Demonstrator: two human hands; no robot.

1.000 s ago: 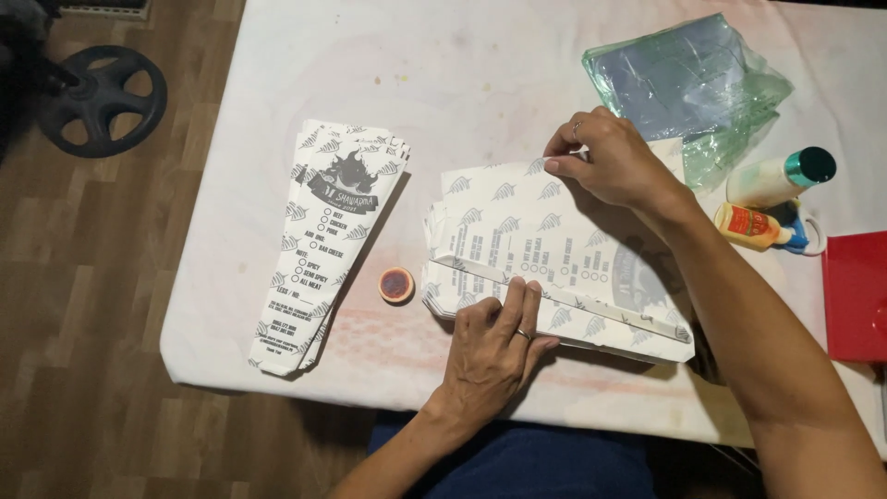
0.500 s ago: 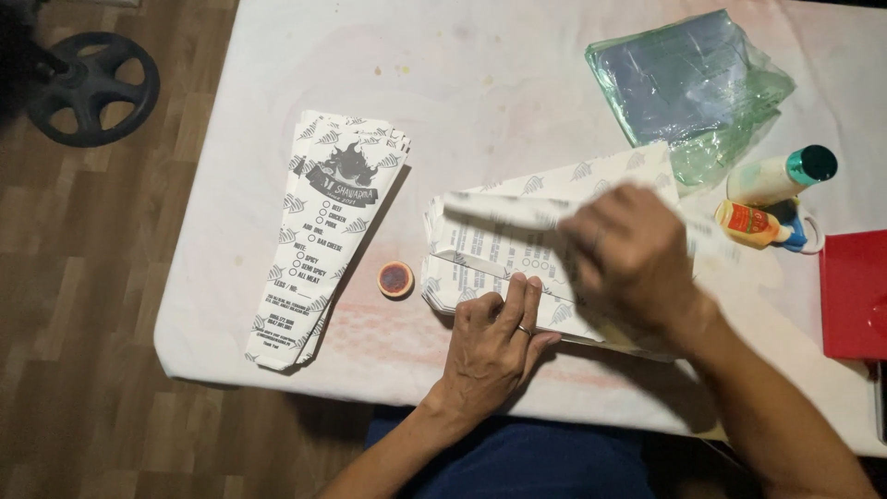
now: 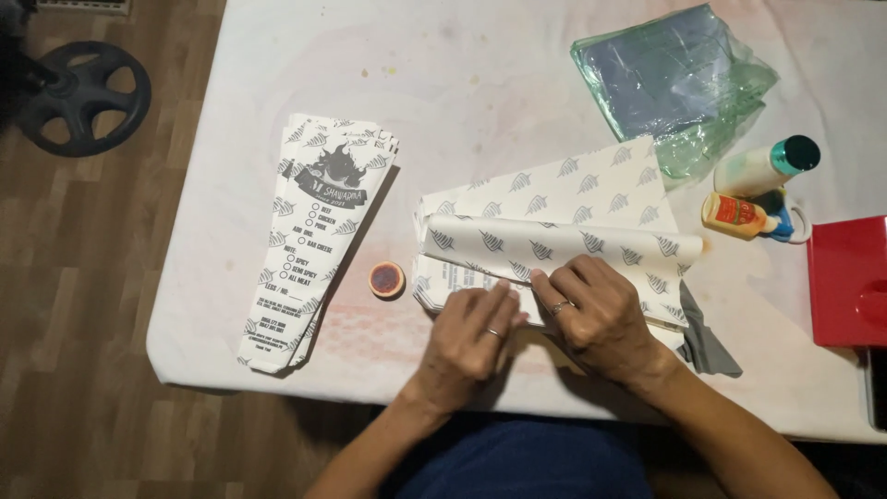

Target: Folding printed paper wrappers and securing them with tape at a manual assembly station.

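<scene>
White cloth-covered table [image 3: 517,83] on a wood floor, a dark wheel on the floor off its far-left corner. Landmark: the stack of printed paper sheets [image 3: 564,199] at table centre.

Both hands sit on the stack's near edge, side by side. Left hand [image 3: 471,337] lies flat, fingers together and extended, pinning the lower sheets. Right hand [image 3: 596,314] has fingers loosely curled, tips pressing the folded-over flap [image 3: 554,248]; nothing is gripped, just held down.

To fold well, I'd say: keep the left palm anchored, run the right fingertips along the crease outward, keep the edges aligned.

Left of the stack: small orange round cap [image 3: 387,279], then a pile of finished tapered sleeves [image 3: 319,236]. Behind-right of it: crumpled green plastic bags [image 3: 674,83]. Right: glue bottles [image 3: 753,189], red box [image 3: 845,277].
</scene>
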